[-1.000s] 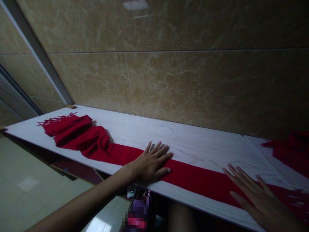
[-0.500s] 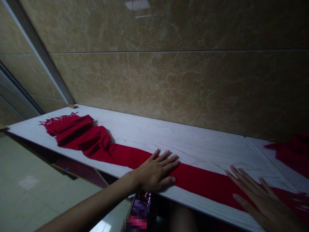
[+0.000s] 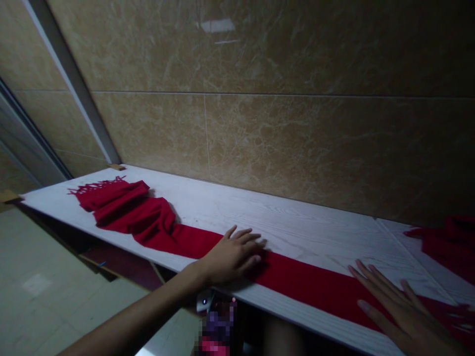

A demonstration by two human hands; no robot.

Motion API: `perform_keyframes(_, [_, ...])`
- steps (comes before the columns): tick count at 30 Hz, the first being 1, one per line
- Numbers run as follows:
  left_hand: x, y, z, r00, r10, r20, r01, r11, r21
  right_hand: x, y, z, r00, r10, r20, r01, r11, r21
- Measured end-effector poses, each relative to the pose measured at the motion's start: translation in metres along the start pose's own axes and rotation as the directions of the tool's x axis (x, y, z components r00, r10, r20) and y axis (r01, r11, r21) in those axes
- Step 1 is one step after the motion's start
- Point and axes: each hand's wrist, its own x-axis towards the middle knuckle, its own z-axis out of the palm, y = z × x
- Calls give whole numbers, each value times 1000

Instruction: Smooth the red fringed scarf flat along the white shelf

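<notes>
A long red scarf (image 3: 304,282) with fringed ends lies along the front of the white wood-grain table (image 3: 297,212). Its left part is bunched in loose folds, while the stretch from the middle to the right is flat. My left hand (image 3: 233,254) is over the middle of the scarf, fingers spread and slightly raised, holding nothing. Over the right part of the scarf, my right hand (image 3: 401,301) has its fingers stretched out, grasping nothing. Whether its palm touches the cloth I cannot tell.
Another piece of red fabric (image 3: 451,242) lies at the table's right end. A tiled wall (image 3: 260,128) rises behind the table. Below the front edge are a shelf (image 3: 122,262) and a blurred, lit screen (image 3: 218,326). Pale floor tiles (image 3: 33,316) show at lower left.
My left hand has shifted a little left, and its fingers have lifted from lying flat on the scarf. My right hand stays nearly in place. The view has tilted slightly.
</notes>
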Motion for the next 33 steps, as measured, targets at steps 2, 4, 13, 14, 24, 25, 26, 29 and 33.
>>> perform_keyframes(2, [6, -8, -6, 998, -45, -32, 46, 999, 22, 13, -14, -7, 998, 24, -65, -23, 1000, 20])
perform_keyframes(4, [15, -14, -7, 998, -55, -34, 57, 997, 44, 30, -37, -13, 991, 21, -135, -14, 999, 48])
perform_keyframes(13, [31, -20, 2, 1000, 3, 4, -3, 1000, 7, 102, -161, -17, 962, -132, -238, 167, 977, 131])
perform_keyframes(14, [31, -19, 2, 1000, -18, 1, 18, 1000, -19, 106, -166, -15, 962, -135, -238, 168, 978, 124])
perform_keyframes(24, [32, -18, 0, 997, -62, 37, 60, 998, 37, 113, -168, -11, 970, -121, -209, 146, 983, 108])
perform_keyframes(25, [32, -18, 0, 997, -69, 29, 68, 997, 32, 112, -169, -12, 976, -102, -193, 126, 985, 116])
perform_keyframes(26, [33, -18, -1, 997, -78, 22, 77, 997, 28, 112, -169, -12, 982, -78, -170, 99, 988, 122])
perform_keyframes(29, [33, -17, -3, 996, -84, 12, 84, 996, 33, 110, -170, -13, 993, -28, -110, 40, 994, 101])
perform_keyframes(33, [31, -17, -2, 995, -99, 9, 98, 994, 53, 109, -172, -14, 993, -44, -106, 54, 994, 92])
